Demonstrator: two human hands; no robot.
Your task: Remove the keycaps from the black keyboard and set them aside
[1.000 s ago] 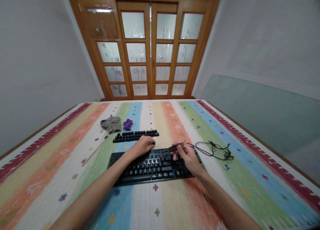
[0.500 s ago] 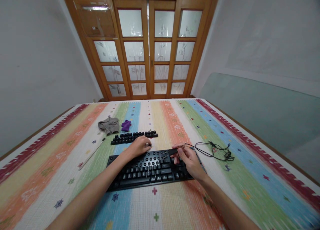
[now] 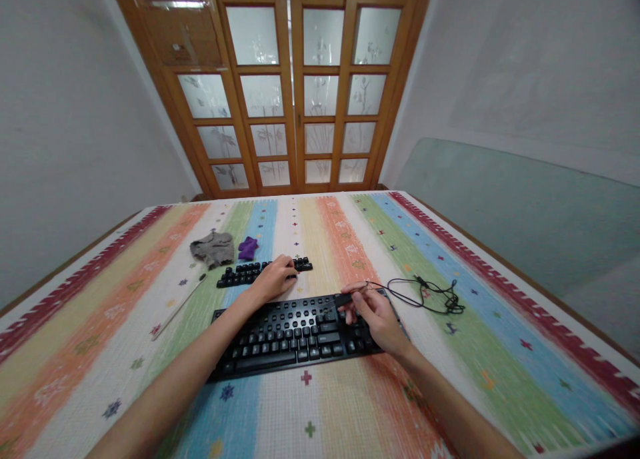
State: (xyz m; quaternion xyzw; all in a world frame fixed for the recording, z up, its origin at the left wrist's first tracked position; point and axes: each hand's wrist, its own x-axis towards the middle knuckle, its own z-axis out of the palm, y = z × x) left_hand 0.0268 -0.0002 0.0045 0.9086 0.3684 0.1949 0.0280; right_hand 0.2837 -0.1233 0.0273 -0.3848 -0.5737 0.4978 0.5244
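Observation:
A black keyboard lies in front of me; its upper rows show bare switches, while the lower rows still carry keycaps. Beyond it stand loose black keycaps in rows on the cloth. My left hand is over the right part of these rows, fingers bent and pinched together around what looks like a keycap, mostly hidden. Above the keyboard's right side, my right hand is closed on a small black-handled tool, apparently a keycap puller.
A striped cloth covers the table. Past the keycaps lie a grey cloth and a purple cloth. A thin white stick with a dark tip rests at left. The coiled black cable lies at right.
My left hand has moved from the keyboard's back edge, away from me and slightly left, onto the rows of loose keycaps. My right hand keeps its grip above the keyboard.

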